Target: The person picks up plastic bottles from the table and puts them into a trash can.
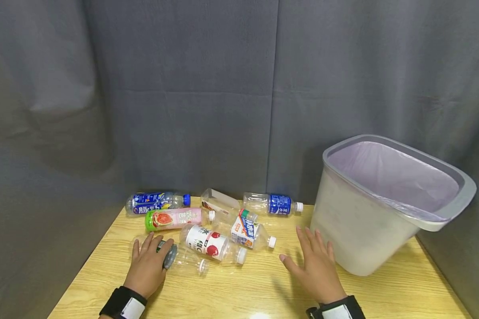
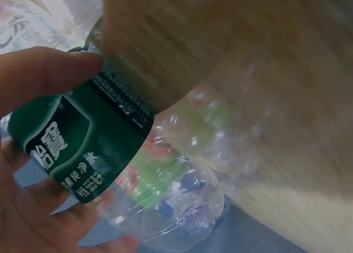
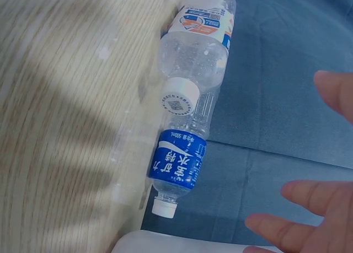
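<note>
My left hand (image 1: 146, 266) is over a clear plastic bottle (image 1: 188, 262) lying on its side, whose green label (image 2: 83, 137) shows in the left wrist view. The thumb lies across the label's edge, and the other fingers reach along the bottle's far side, spread and not curled tight. My right hand (image 1: 316, 268) hovers above the table with fingers spread, holding nothing, just left of the bin (image 1: 353, 221). Closest to the left hand's bottle is a bottle with a white, cherry-printed label (image 1: 207, 243). A blue-labelled bottle (image 3: 179, 156) lies left of the right fingers in the right wrist view.
More bottles lie on the wooden table (image 1: 239, 297): one with a blue label and cap (image 1: 155, 203), a pink one (image 1: 177, 218), one with a white-and-blue label (image 1: 247, 232). A lined bin with a grey rim stands right. Grey curtain (image 1: 199, 110) hangs behind.
</note>
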{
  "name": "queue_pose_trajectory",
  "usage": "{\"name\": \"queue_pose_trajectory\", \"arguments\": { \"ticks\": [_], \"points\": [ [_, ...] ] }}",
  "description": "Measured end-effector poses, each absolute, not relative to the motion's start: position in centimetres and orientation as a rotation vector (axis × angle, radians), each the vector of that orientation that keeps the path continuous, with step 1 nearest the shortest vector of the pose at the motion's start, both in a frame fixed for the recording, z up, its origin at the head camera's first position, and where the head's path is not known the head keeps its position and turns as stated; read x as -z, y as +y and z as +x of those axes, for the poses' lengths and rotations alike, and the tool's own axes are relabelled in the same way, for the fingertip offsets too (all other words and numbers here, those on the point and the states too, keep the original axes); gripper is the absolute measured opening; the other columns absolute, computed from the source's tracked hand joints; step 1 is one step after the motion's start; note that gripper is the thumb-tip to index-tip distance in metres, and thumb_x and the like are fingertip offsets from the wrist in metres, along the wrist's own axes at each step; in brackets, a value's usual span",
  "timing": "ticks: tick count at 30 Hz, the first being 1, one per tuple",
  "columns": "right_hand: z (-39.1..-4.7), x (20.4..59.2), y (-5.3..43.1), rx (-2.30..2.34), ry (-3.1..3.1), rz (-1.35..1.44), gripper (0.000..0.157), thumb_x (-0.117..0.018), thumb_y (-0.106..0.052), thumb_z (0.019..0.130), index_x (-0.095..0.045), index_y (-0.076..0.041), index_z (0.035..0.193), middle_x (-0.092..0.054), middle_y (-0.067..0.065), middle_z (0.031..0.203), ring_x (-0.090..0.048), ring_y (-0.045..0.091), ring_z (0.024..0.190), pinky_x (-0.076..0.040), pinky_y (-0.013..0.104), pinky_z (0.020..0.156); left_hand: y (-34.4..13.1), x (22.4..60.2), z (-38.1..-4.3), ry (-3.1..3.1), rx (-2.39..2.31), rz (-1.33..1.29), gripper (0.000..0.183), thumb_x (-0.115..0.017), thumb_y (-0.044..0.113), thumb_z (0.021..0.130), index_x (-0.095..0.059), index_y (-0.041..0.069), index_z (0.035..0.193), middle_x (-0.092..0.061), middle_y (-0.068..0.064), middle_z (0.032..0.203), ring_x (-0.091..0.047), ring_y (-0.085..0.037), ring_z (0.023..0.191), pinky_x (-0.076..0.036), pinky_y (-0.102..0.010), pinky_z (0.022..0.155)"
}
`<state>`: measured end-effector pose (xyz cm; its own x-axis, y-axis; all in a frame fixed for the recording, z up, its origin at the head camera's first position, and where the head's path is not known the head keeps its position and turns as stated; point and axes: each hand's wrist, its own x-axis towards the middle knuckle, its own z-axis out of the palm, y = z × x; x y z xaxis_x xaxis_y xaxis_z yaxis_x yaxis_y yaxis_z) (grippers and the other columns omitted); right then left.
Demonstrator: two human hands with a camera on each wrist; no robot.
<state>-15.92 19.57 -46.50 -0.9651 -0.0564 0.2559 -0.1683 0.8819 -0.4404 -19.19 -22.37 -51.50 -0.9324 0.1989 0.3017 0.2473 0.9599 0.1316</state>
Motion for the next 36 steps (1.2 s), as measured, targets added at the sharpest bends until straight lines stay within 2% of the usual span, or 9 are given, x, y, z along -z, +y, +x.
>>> {"name": "queue_pose_trajectory", "arguments": {
  "ticks": [6,12,15,19,23,25,30,36],
  "points": [
    [-16.0,46.6,19.5,-0.698,-2.808,0.169,0.087,-0.065,-0.057,0.093,-0.034,-0.007,0.157,-0.035,0.028,0.159,-0.023,0.053,0.149,-0.013,0.079,0.113,-22.6,51.4,-19.3,-2.822,0.235,-0.326,0.076,-0.090,0.004,0.064,-0.062,0.014,0.134,-0.057,-0.023,0.138,-0.040,-0.051,0.140,-0.021,-0.078,0.111],
    [-15.9,46.5,19.2,-0.687,-2.766,0.217,0.084,-0.070,-0.048,0.092,-0.036,-0.006,0.156,-0.038,0.027,0.157,-0.028,0.053,0.148,-0.018,0.077,0.114,-21.9,49.8,-18.9,-2.739,0.340,-0.300,0.075,-0.094,0.014,0.065,-0.062,0.013,0.133,-0.058,-0.021,0.137,-0.043,-0.047,0.138,-0.023,-0.078,0.110],
    [-15.7,46.2,18.7,-0.721,-2.736,0.292,0.084,-0.075,-0.044,0.090,-0.037,-0.009,0.156,-0.042,0.022,0.156,-0.037,0.047,0.144,-0.031,0.070,0.114,-20.1,48.1,-18.2,-2.665,0.482,-0.355,0.079,-0.094,0.014,0.063,-0.061,0.012,0.135,-0.059,-0.018,0.136,-0.047,-0.043,0.135,-0.028,-0.073,0.111],
    [-14.6,46.0,17.2,-0.827,-2.686,0.475,0.087,-0.079,-0.042,0.087,-0.034,-0.018,0.157,-0.049,0.010,0.151,-0.053,0.032,0.136,-0.049,0.055,0.106,-16.1,46.5,-17.0,-2.639,0.814,-0.472,0.081,-0.091,0.009,0.065,-0.057,0.014,0.139,-0.060,-0.011,0.137,-0.054,-0.036,0.132,-0.040,-0.063,0.109],
    [-13.4,45.5,15.4,-0.955,-2.584,0.697,0.092,-0.081,-0.039,0.085,-0.029,-0.024,0.160,-0.052,0.002,0.146,-0.060,0.021,0.128,-0.057,0.044,0.098,-12.1,45.5,-15.8,-2.641,1.113,-0.589,0.079,-0.090,0.010,0.069,-0.055,0.016,0.140,-0.060,-0.003,0.135,-0.058,-0.024,0.128,-0.048,-0.053,0.106],
    [-13.0,45.3,14.6,-1.011,-2.525,0.776,0.095,-0.082,-0.038,0.085,-0.027,-0.023,0.160,-0.051,0.001,0.148,-0.059,0.020,0.128,-0.057,0.040,0.096,-10.6,45.3,-15.2,-2.635,1.194,-0.665,0.079,-0.089,0.014,0.072,-0.054,0.019,0.142,-0.060,0.000,0.135,-0.059,-0.019,0.125,-0.051,-0.048,0.105],
    [-12.3,45.1,13.4,-1.116,-2.381,0.868,0.096,-0.084,-0.036,0.083,-0.029,-0.014,0.159,-0.053,0.004,0.148,-0.057,0.021,0.132,-0.053,0.038,0.104,-8.3,45.2,-13.8,-2.650,1.267,-0.820,0.077,-0.087,0.029,0.079,-0.047,0.030,0.145,-0.058,0.007,0.136,-0.060,-0.018,0.124,-0.052,-0.046,0.105],
    [-12.0,45.0,13.0,-1.155,-2.333,0.843,0.087,-0.084,-0.035,0.083,-0.036,-0.011,0.152,-0.062,0.003,0.139,-0.063,0.018,0.125,-0.053,0.035,0.105,-7.3,45.4,-13.2,-2.670,1.285,-0.854,0.075,-0.082,0.026,0.082,-0.046,0.026,0.147,-0.059,0.008,0.134,-0.060,-0.017,0.122,-0.052,-0.042,0.105]
  ]
}}
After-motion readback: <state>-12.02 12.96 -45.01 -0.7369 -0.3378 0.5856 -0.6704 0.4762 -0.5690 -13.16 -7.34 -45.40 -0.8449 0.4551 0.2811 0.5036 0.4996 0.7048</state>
